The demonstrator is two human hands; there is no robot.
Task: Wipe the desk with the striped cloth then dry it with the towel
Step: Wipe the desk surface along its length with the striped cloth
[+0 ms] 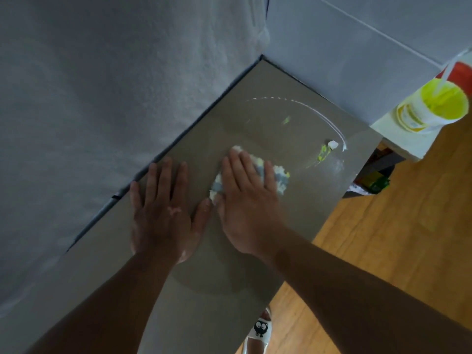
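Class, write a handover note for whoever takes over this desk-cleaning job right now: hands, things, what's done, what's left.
Left hand: flat on the desk, holding nothing.
Right hand: pressing the striped cloth onto the desk with straight fingers.
Towel: not in view.
Done: wiping is under way.
Left: the yellow-green smears, a white scrap and a white streak beyond the cloth are not yet wiped; then dry with the towel.

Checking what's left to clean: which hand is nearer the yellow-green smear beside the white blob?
Right. The right hand presses the striped cloth just short of the yellow-green smear; the left hand lies flat on the desk, farther from it, beyond the cloth.
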